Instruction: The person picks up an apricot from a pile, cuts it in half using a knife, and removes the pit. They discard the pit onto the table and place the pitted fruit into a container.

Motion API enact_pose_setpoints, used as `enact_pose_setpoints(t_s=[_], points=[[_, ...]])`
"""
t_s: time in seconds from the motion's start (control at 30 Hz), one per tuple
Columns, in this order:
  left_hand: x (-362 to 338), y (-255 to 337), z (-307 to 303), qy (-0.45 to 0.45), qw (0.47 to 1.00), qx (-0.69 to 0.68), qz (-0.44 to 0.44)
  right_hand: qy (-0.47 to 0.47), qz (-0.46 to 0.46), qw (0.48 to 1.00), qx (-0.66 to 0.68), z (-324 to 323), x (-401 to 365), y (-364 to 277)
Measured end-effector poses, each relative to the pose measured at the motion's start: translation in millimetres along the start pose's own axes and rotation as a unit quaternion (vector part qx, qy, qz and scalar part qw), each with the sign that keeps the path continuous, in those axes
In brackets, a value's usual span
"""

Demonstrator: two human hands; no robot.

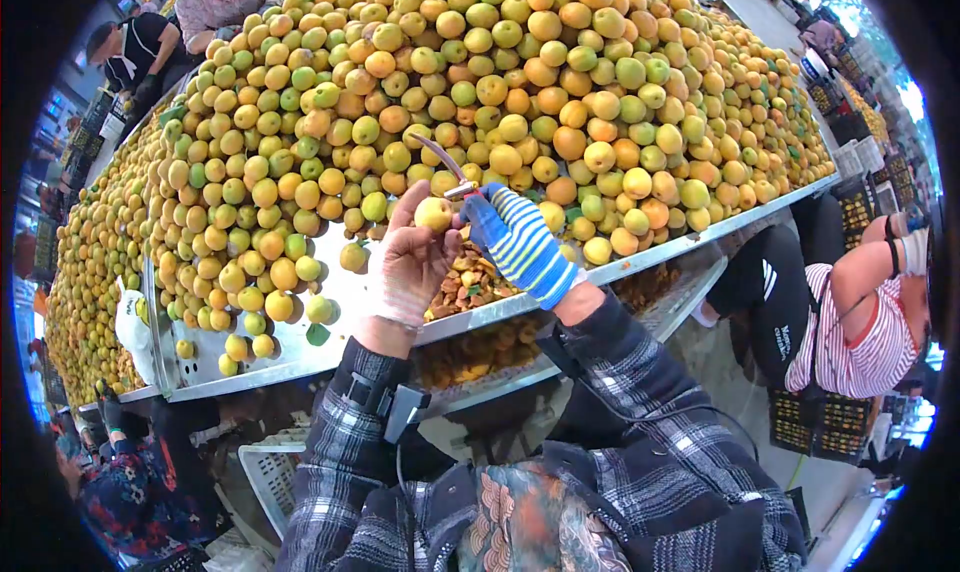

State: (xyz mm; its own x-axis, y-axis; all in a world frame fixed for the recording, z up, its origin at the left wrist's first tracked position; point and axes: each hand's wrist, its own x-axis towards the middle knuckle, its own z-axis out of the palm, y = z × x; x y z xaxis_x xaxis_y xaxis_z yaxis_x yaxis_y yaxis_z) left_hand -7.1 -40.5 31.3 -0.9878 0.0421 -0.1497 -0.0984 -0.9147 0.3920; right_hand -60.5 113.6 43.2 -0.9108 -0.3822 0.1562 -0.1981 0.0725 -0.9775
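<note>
A yellow apricot (433, 214) is pinched in the fingertips of my left hand (412, 267), palm turned up. My right hand (522, 242), in a blue-and-white striped glove, closes around a thin curved knife (438, 156) just above and right of that fruit. The knife's slim curved end points up and left, over the heap; its handle is hidden in the glove. Below and between my hands lies a pile of orange-brown apricot pieces (475, 284) near the table edge. Beyond them rises a large heap of whole apricots (480, 82), yellow, orange and some green.
The metal table (250, 372) has a raised front lip. More pieces lie in a tray (690, 307) beneath it. A white bag (132, 327) sits at the left, a white crate (270, 482) below. Co-workers sit close by: a striped shirt (860, 327) right, a patterned shirt (135, 497) left.
</note>
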Motion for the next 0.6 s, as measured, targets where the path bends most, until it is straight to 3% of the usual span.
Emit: enact_pose_setpoints(t_s=[0.17,0.23,0.47,0.6], points=[[7,-8,-15,-0.025,0.999,-0.017,-0.013,0.01,-0.043,0.995,-0.086,1,-1,21],[8,-11,-19,-0.024,0.999,-0.019,0.02,0.016,-0.098,0.98,-0.172,4,-2,27],[5,-19,-14,-0.024,0.997,0.014,0.076,0.024,-0.097,0.957,-0.273,12,-13,12],[0,-18,-7,0.029,0.996,0.035,0.078,0.019,-0.061,0.948,-0.311,17,-14,4]])
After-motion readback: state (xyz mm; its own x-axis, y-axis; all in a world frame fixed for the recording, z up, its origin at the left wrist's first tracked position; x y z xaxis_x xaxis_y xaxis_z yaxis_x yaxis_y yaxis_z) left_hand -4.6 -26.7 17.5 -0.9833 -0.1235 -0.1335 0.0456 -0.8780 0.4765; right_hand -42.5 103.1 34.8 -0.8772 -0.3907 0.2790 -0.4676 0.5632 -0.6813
